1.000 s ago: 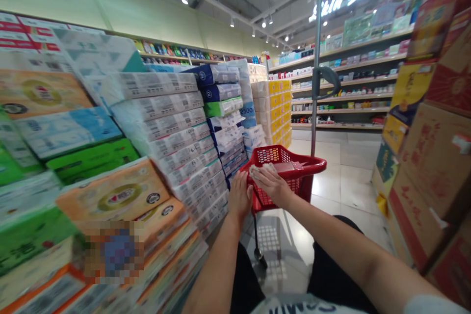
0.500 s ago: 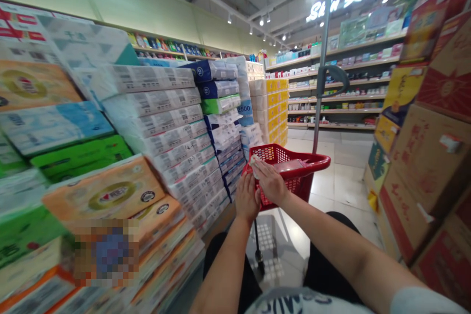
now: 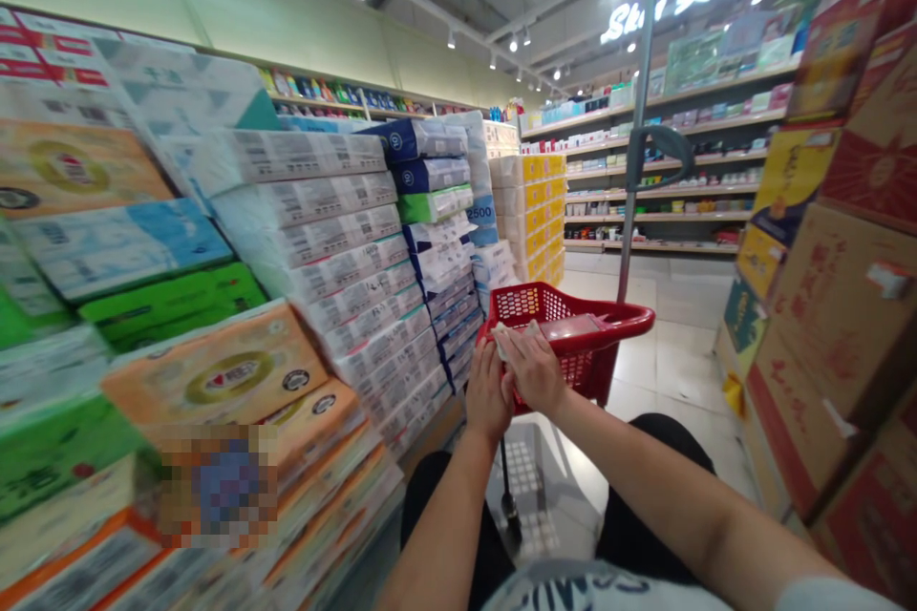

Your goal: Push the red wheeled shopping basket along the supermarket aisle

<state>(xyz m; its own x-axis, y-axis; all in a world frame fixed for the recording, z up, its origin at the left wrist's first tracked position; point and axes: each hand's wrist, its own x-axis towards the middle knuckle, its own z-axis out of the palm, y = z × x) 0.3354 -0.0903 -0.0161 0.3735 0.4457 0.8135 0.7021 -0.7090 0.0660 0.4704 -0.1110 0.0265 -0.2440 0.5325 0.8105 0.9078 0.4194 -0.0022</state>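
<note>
Hands shifted the cloth on the basket; beyond, packaging reads "2500".

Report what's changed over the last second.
The red shopping basket and its gray pull handle shifted slightly right, and the left hand moved right too. Unchanged: the right hand keeps the pale cloth at the rim, the left hand stays at the near left corner, the stacked tissue packs stand put.

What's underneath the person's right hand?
A pale cloth shows past the right hand, at the near end of the red basket. The hand hides the rest of the cloth and whatever lies directly beneath the palm.
</note>
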